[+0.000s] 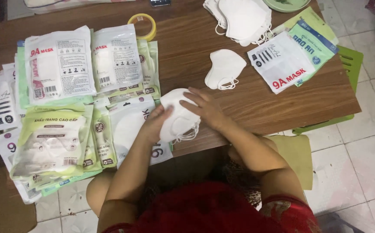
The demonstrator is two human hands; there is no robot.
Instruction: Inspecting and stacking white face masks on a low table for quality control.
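Note:
Both my hands grip a small stack of white folded face masks [175, 115] at the near edge of a low wooden table [187, 51]. My left hand [155, 123] cups the stack's left side, over a white mask packet [129, 125]. My right hand [207, 108] lies on top of the stack with fingers spread. The ear loops hang out at the stack's lower right.
Many sealed mask packets [60, 64] in white and green cover the table's left half. A single white mask [224, 69] lies mid-table, a pile of white masks [241, 19] at the back, empty packets [291, 58] at the right. A yellow tape roll [143, 23] sits at the back.

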